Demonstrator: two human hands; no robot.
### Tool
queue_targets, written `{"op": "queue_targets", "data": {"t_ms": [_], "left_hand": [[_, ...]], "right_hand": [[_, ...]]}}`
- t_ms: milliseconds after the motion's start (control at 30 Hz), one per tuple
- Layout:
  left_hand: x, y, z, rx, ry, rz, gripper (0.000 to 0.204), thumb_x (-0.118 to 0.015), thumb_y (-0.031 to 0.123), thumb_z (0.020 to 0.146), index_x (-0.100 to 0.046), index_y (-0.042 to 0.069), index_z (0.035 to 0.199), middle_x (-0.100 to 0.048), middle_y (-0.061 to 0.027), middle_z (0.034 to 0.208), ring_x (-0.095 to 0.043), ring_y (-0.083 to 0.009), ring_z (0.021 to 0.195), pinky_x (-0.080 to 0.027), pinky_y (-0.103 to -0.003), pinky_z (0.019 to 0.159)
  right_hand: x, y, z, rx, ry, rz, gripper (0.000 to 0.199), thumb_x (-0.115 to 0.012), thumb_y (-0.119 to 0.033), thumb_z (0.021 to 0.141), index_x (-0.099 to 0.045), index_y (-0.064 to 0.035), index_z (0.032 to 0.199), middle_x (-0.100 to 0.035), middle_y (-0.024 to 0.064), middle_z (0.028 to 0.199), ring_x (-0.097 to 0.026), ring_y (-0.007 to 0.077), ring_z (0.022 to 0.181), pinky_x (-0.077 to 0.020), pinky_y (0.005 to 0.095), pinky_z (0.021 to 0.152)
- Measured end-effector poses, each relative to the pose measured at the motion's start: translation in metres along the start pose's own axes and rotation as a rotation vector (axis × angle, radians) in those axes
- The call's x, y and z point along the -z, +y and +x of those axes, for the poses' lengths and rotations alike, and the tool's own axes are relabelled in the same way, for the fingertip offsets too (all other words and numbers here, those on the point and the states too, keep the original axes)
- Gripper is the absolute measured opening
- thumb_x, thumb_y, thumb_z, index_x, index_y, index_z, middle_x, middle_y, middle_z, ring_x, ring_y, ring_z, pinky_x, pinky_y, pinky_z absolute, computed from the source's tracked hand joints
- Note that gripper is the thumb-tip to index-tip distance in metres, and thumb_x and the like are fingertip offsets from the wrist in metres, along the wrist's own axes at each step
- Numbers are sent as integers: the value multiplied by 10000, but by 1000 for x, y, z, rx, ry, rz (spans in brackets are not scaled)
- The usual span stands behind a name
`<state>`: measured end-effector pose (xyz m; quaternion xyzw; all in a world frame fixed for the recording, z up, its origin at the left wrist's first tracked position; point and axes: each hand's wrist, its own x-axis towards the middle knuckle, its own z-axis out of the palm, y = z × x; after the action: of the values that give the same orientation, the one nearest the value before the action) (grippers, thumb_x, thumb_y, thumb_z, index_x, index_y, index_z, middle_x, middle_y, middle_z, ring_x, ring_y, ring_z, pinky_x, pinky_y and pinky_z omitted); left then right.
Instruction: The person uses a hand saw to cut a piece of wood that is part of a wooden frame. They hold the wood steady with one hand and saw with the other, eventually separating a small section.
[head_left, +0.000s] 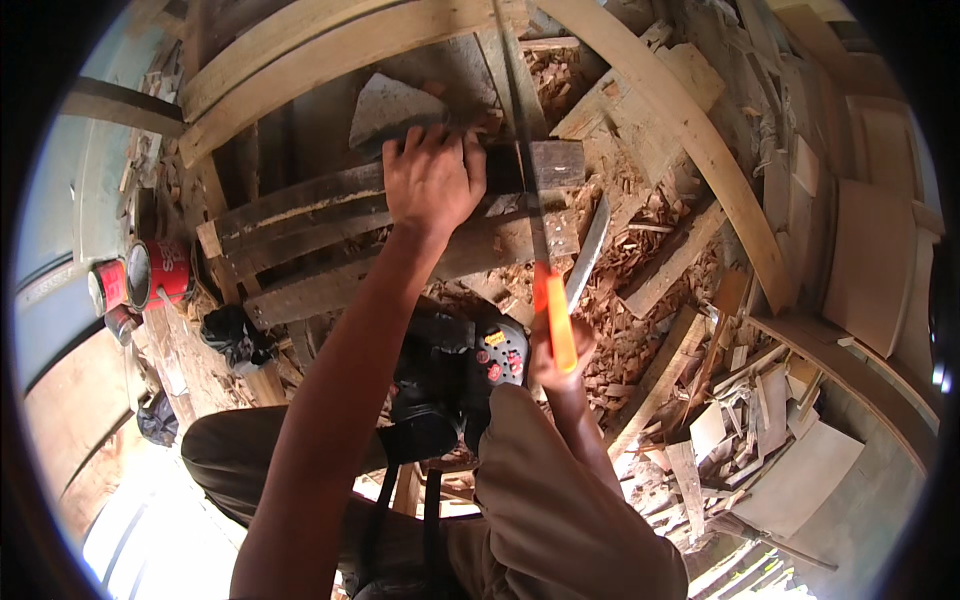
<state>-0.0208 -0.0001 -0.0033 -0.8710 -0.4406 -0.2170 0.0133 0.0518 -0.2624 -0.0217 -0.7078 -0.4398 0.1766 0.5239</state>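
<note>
My left hand [432, 182] presses down on a dark wooden plank [320, 203], its fingers bent over the far edge. Closed round an orange handle, my right hand [552, 366] holds a handsaw [557, 325]. The saw's long narrow blade points away from me and crosses the plank near its right end; whether its teeth touch the wood is unclear. A grey stone-like block [393, 108] lies just beyond my left fingers. A pale metal blade [590, 254] lies right of the saw, its lower end hidden by my right hand.
More boards [430, 254] lie below the plank. Curved timber pieces [690, 125] arch across the far side. Wood chips [630, 370] and offcuts [765, 425] cover the ground at right. Red cans [172, 272] stand at left, and a dark clog [503, 352] is near my knees.
</note>
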Motion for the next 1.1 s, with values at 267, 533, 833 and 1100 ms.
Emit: {"op": "queue_targets", "data": {"t_ms": [267, 533, 833, 1100], "left_hand": [[2, 10, 0, -7, -39, -47, 243, -562, 228, 927, -704, 68, 813, -667, -82, 814, -634, -266, 834, -442, -443, 739], [-4, 8, 2, -28, -32, 2, 274, -557, 292, 922, -711, 98, 804, -661, -65, 779, -618, -260, 808, -436, -431, 750], [4, 9, -1, 0, -84, 32, 332, -589, 373, 914, -723, 79, 840, -684, -80, 840, -642, -282, 863, -448, -444, 761], [7, 14, -4, -3, -122, 20, 303, -614, 351, 902, -729, 72, 875, -704, -85, 893, -659, -284, 915, -451, -442, 788]], "right_hand": [[81, -8, -156, -172, 22, -91, 122, -638, -44, 844, -598, -24, 731, -545, 85, 586, -500, 244, 428, -370, 376, 410], [88, 4, -71, -248, 287, -372, 228, -632, -72, 896, -561, -31, 683, -516, 76, 553, -490, 217, 421, -349, 372, 412], [72, -4, -27, -89, 165, -105, 314, -562, -246, 960, -627, 13, 795, -559, 34, 593, -545, 125, 518, -422, 283, 486], [43, -25, -12, -29, -25, 17, 64, -670, 47, 818, -633, -1, 795, -543, 85, 581, -527, 230, 432, -413, 342, 438]]}}
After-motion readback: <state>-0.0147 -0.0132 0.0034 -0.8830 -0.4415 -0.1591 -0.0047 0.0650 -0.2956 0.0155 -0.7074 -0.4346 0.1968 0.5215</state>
